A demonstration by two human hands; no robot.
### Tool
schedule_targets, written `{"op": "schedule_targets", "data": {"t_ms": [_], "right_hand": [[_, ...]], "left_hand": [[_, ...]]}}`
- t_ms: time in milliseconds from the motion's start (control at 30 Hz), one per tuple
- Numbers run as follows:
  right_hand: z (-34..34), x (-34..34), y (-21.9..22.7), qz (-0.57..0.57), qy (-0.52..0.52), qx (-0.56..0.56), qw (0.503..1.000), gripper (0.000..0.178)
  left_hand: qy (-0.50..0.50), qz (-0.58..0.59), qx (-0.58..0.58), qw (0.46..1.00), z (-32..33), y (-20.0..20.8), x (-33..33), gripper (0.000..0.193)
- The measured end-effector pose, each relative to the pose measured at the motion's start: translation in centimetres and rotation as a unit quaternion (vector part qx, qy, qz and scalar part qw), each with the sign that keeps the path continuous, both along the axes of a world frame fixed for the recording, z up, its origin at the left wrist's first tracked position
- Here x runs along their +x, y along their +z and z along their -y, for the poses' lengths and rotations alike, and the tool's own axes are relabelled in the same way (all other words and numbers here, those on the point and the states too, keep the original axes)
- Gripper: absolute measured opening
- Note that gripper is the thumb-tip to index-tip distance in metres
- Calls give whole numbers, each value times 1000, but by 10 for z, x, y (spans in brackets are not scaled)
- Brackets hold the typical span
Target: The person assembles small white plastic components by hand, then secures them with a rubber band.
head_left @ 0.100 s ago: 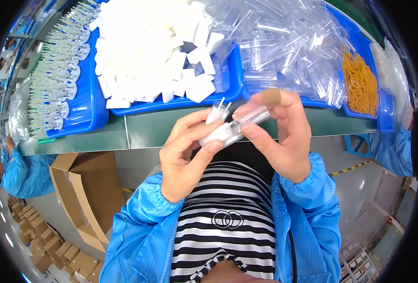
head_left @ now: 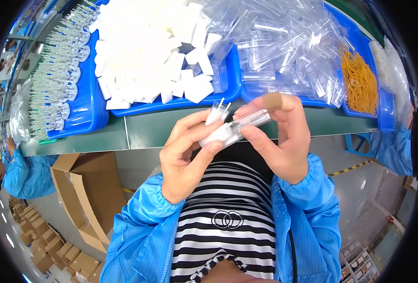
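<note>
My left hand (head_left: 183,155) is closed around a white foam block (head_left: 214,136). Between its upper fingers it also pinches a clear tubular piece (head_left: 217,113) with thin white tips sticking up, whose exact kind I cannot make out. My right hand (head_left: 284,141) grips a clear plastic sleeve (head_left: 256,118) by its far end, thumb below and fingers above. The sleeve's near end meets the foam, and part of the foam appears to lie inside it. A tan bandage wraps one right finger. Both hands are raised in front of the table's near edge.
Behind my hands, a blue tray (head_left: 171,104) is heaped with white foam blocks (head_left: 143,52). Right of it lie clear plastic sleeves (head_left: 293,52) and yellow rubber bands (head_left: 359,85). Syringe-like pieces (head_left: 53,80) line stacked blue trays (head_left: 84,115). A cardboard box (head_left: 93,188) stands below left.
My right hand and the clear sleeve have tilted very slightly, the sleeve's far end dropping a little. My left hand stays as it was.
</note>
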State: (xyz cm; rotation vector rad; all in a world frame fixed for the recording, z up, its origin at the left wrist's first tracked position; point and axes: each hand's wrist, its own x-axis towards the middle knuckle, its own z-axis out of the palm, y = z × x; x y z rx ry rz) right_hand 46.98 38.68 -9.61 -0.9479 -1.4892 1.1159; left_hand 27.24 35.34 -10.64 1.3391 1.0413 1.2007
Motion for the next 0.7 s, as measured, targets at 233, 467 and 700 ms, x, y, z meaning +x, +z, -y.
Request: {"op": "schedule_targets", "data": {"t_ms": [233,467,700], "right_hand": [[10,-3,-5,1,-31,13,999,38],[18,-1,-14,87,-101,126,983,32],[15,3,2,55,-103,-21,993,31]], "left_hand": [[-1,11,-8,1000,2,1,2,24],[64,-45,39,996,-3,-2,16,17],[62,-117,83,988,-2,2,14,22]]}}
